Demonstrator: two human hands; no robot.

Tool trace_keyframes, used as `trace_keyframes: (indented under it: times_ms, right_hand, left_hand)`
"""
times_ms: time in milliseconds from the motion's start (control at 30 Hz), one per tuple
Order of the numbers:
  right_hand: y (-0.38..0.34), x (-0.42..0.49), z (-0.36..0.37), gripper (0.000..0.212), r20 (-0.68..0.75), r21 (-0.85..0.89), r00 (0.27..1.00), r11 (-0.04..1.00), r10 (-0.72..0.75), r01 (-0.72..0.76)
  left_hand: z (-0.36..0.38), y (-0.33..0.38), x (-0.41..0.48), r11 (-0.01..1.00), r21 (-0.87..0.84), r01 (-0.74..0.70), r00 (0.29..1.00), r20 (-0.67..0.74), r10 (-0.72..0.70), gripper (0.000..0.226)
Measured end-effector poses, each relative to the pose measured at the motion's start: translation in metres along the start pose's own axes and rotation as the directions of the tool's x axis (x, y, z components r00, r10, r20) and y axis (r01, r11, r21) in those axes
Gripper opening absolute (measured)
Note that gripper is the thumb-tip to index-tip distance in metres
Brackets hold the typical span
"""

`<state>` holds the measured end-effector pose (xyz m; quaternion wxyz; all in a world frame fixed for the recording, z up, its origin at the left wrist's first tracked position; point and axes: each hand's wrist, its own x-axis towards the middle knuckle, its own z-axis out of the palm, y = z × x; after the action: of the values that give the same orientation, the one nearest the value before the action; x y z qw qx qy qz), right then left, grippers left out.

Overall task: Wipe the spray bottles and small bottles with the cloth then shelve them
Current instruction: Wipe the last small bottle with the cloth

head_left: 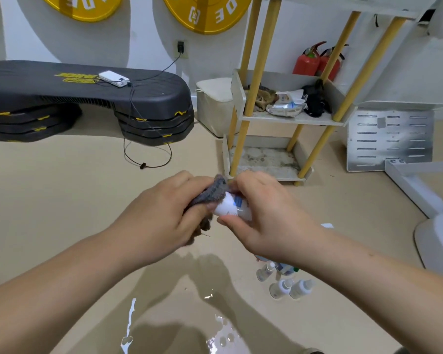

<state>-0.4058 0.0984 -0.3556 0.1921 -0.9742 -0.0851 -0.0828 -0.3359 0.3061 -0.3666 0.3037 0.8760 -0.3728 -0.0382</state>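
**Light, slick little bottle held for wiping in front of the rack**

Nearest the person, well short of the white shelf rack with yellow wooden posts (292, 120), a cluster of small clear plastic bottles with white caps (289, 287) sits on the glossy beige floor (62, 200), partly hidden under the right forearm. They look light and easy to knock over. Each is probably best taken round its body, not by the cap.

Farther out, a small white plastic bottle with a blue label (230, 204) is held in the air just in front of the rack's bottom tier. The right hand (264, 221) pinches its body, thumb underneath and fingers curled over the top. The left hand (161, 213) grips a bunched grey ribbed cloth (212, 191) and presses it over the bottle's other end, so the cap cannot be seen.

The white bottle looks stiff, smooth and very light, and it would likely slip if damp. A firm hold at mid-body, as now, suits it. It is a short cylinder, white with blue print. The cloth is soft, and a darker, frayed part hangs below the left hand.

Beyond, the rack's middle tier holds rags and a crumpled packet, and its bottom board looks stained.
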Motion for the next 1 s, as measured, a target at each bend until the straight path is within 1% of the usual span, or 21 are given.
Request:
trace_keyframes:
  times_ms: [33,67,100,133,200,233,300,333,367,400,467,500,533,567,600,667,733,800,833,900,1000]
  right_hand:
    - [0.000,0.000,0.001,0.035,0.009,-0.008,1.000,1.000,-0.001,0.001]
    - [0.001,-0.001,0.001,0.036,0.014,-0.006,1.000,1.000,0.000,0.000]
    - [0.000,-0.001,0.001,0.036,0.018,-0.001,1.000,1.000,-0.003,0.003]
    - [-0.001,-0.001,0.001,0.035,0.024,0.005,1.000,1.000,-0.007,0.007]
    - [-0.004,-0.001,0.000,0.033,0.034,0.026,0.999,1.000,0.004,-0.005]
    - [-0.004,-0.001,0.001,0.033,0.039,0.047,0.999,0.998,0.032,-0.033]
    - [-0.003,0.002,0.001,0.032,0.047,0.144,0.988,0.977,0.150,-0.155]
    - [0.000,0.004,0.002,0.033,0.053,0.229,0.971,0.943,0.235,-0.241]
    - [0.002,0.006,0.003,0.033,0.071,0.336,0.944,0.883,0.323,-0.328]
    - [0.006,0.008,0.004,0.033,0.108,0.446,0.909,0.798,0.402,-0.406]
    - [0.012,0.008,0.006,0.037,0.218,0.614,0.838,0.597,0.500,-0.516]
    - [0.014,0.009,0.007,0.040,0.266,0.665,0.813,0.512,0.517,-0.544]
    - [0.016,0.009,0.006,0.042,0.299,0.698,0.799,0.452,0.522,-0.556]
    - [0.016,0.009,0.006,0.042,0.319,0.721,0.795,0.413,0.515,-0.557]
    - [0.015,0.010,0.005,0.041,0.336,0.741,0.800,0.385,0.498,-0.551]
    - [0.011,0.010,0.005,0.038,0.369,0.775,0.822,0.344,0.434,-0.530]
    - [0.007,0.010,0.005,0.035,0.386,0.801,0.846,0.321,0.368,-0.505]
    - [0.006,0.010,0.005,0.031,0.392,0.816,0.857,0.305,0.334,-0.491]
    - [0.005,0.010,0.004,0.026,0.394,0.818,0.861,0.306,0.321,-0.488]
    - [0.003,0.008,0.002,0.018,0.395,0.823,0.871,0.311,0.291,-0.476]
    - [-0.001,0.007,-0.002,0.025,0.390,0.848,0.898,0.301,0.205,-0.437]
  left_hand:
    - [0.002,-0.002,0.001,0.999,-0.012,0.039,0.999,-0.003,-0.039,0.011]
    - [0.003,-0.001,0.002,0.996,-0.032,0.084,0.996,-0.011,-0.084,0.012]
    - [0.004,-0.001,0.003,0.990,-0.065,0.127,0.991,-0.035,-0.130,0.020]
    - [0.005,0.000,0.005,0.981,-0.101,0.164,0.981,-0.092,-0.173,0.027]
    - [0.007,0.004,0.010,0.940,-0.224,0.257,0.925,-0.223,-0.306,0.036]
    - [0.007,0.004,0.012,0.903,-0.300,0.306,0.887,-0.254,-0.385,0.039]
    - [0.005,0.001,0.015,0.795,-0.476,0.376,0.807,-0.253,-0.534,0.043]
    - [0.004,0.001,0.015,0.744,-0.546,0.384,0.778,-0.243,-0.580,0.045]
    - [0.003,0.003,0.013,0.722,-0.575,0.384,0.764,-0.242,-0.599,0.047]
    - [0.003,0.006,0.011,0.720,-0.577,0.384,0.758,-0.248,-0.603,0.047]
    - [0.003,0.013,0.009,0.730,-0.577,0.366,0.787,-0.226,-0.574,0.045]
    - [0.001,0.018,0.008,0.720,-0.602,0.346,0.812,-0.192,-0.551,0.044]
    - [0.002,0.025,0.004,0.714,-0.629,0.308,0.843,-0.168,-0.512,0.042]
    - [0.001,0.033,-0.001,0.729,-0.634,0.259,0.877,-0.162,-0.453,0.040]
    - [0.002,0.037,-0.001,0.740,-0.637,0.217,0.909,-0.145,-0.391,0.038]
    - [0.010,0.044,0.000,0.714,-0.676,0.183,0.948,-0.070,-0.309,0.037]
    - [0.013,0.040,-0.001,0.683,-0.696,0.222,0.964,0.052,-0.260,0.038]
    - [0.017,0.029,0.002,0.602,-0.742,0.295,0.945,0.135,-0.296,0.038]
    - [0.016,0.027,0.005,0.577,-0.759,0.301,0.943,0.145,-0.301,0.037]
    - [0.011,0.029,0.008,0.540,-0.795,0.278,0.932,0.088,-0.351,0.027]
    - [0.009,0.034,0.000,0.499,-0.840,0.212,0.938,0.033,-0.344,0.025]
